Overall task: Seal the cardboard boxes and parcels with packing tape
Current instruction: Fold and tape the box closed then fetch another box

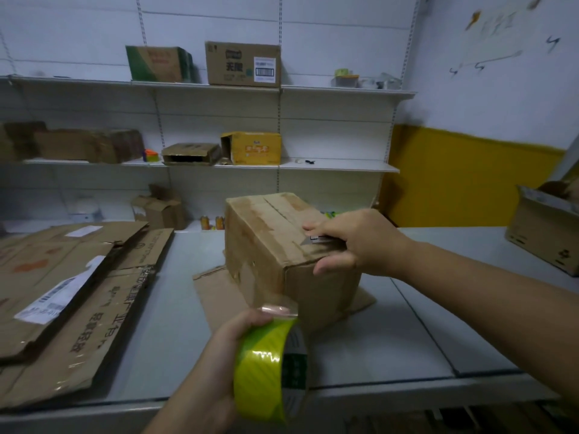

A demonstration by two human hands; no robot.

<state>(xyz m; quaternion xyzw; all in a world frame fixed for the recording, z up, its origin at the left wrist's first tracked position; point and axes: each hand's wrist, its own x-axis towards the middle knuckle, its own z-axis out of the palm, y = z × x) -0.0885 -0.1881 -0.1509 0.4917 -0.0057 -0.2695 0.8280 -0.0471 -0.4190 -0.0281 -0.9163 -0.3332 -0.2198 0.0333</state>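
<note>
My left hand (216,364) is curled round the green tape roll (266,368). The box (266,245) sits just past it, under my right hand (354,242), which pinches a small cutter (319,241) against the top.

In the middle of the top shelf (344,90), a brown carton (232,65) bears bold dark Chinese characters and a white barcode label (264,69). Flattened cardboard (106,311) at the left edge of the tabletop (175,327) shows Chinese print and a barcoded label (53,303). Your tape roll (263,364) carries green print on its side. None reads clearly.
</note>
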